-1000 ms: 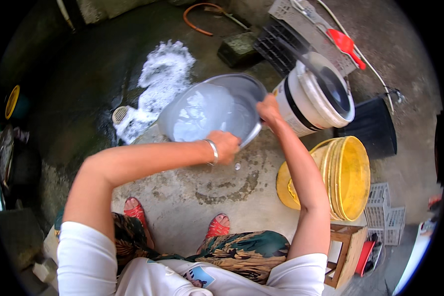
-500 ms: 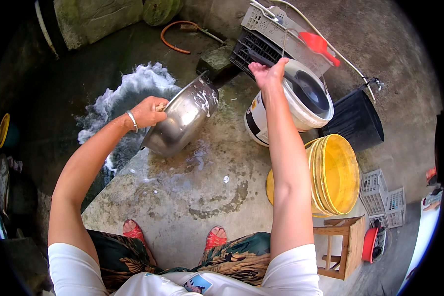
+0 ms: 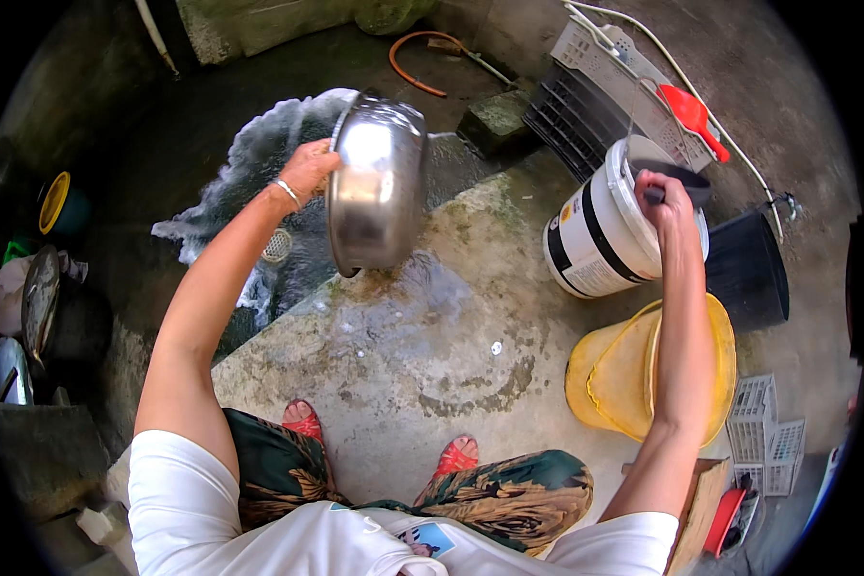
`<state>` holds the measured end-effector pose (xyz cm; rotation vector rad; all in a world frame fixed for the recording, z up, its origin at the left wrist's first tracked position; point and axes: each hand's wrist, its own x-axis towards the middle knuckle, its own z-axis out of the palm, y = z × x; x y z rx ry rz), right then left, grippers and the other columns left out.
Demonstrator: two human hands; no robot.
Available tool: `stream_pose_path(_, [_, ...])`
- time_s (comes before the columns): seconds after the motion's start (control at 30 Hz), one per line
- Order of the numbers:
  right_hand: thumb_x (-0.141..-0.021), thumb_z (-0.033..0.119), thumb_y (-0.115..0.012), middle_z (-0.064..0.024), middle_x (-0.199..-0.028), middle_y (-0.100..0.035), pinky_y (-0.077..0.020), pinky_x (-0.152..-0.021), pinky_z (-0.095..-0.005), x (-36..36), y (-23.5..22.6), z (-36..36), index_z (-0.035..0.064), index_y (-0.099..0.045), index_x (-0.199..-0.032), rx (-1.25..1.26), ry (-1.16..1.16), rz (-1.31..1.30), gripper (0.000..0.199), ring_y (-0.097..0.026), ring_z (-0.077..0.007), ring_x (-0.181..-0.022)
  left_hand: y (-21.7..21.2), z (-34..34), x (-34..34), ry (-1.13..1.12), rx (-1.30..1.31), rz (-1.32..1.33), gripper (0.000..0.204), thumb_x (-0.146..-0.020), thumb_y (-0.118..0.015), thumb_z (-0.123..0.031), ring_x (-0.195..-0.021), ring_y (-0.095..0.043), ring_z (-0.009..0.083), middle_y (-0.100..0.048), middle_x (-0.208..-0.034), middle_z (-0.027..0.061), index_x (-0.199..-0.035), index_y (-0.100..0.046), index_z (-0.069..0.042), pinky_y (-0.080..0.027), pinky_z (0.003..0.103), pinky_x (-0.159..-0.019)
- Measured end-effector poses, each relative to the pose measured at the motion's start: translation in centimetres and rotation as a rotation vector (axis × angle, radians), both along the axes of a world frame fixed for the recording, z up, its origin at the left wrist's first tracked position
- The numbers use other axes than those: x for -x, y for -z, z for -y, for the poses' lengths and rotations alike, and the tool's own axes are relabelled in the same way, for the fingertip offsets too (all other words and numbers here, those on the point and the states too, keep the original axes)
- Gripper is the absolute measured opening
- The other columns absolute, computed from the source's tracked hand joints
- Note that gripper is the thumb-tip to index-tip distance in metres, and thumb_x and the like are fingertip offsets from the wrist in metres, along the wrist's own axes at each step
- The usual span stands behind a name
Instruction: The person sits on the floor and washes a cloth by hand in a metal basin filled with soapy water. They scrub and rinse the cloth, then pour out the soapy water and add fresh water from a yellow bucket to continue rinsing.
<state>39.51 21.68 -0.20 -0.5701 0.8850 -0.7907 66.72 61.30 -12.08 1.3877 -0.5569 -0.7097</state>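
metal basin point(image 3: 379, 187) in left fingers point(image 3: 324, 159)

Glare on metal basin point(image 3: 376, 187), dim upper left.

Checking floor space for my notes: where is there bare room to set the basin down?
Bare: the concrete, bordered by the red sandals, yellow bucket and foamy water, though damp in places. Crowded: the right side, where that bucket, the white bucket, black bin and crates cluster.

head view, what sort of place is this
Probably a utility wash area, perhaps a yard. Foamy white-grey water spreads over the dark wet floor around what looks like a round, pale, perforated drain cover, a curved orange hose lies beyond, and a large round yellow plastic bucket is nearby.
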Motion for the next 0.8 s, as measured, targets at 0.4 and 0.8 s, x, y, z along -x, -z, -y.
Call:
stream_pose_path(0.4, [-0.083, 0.012, -0.048, -0.0026, -0.06, -0.044, -0.033, -0.033, -0.0209, 25.5, -4.5, -9.1, 0.0063, -0.039, -0.081, 0.68, 0.004, -0.584, 0.011, -0.041, -0.0084, -0.043, 3.2, -2.5, -5.5, -0.327, 0.193, -0.197, 0.013, -0.074, -0.047, -0.01, -0.075, -0.054, 0.0192, -0.051, -0.08, 0.0056, -0.085, -0.049, -0.005, -0.047, 0.036, -0.069])
stream_pose_path(0.8, [-0.084, 0.012, -0.045, -0.0051, -0.057, -0.044, -0.0326, -0.031, -0.0264, 39.9, -7.8, -18.6, 0.0003, -0.041, -0.078, 0.672, -0.229, -1.663, 0.013, -0.042, -0.0126, -0.038, 6.0, -5.5, -9.2, -0.511, 0.119, -0.225, 0.006, -0.07, -0.051, -0.012, -0.042, -0.049, 0.0161, -0.052, -0.058, 0.0039, -0.072, -0.049, -0.007, -0.037, 0.026, -0.035])
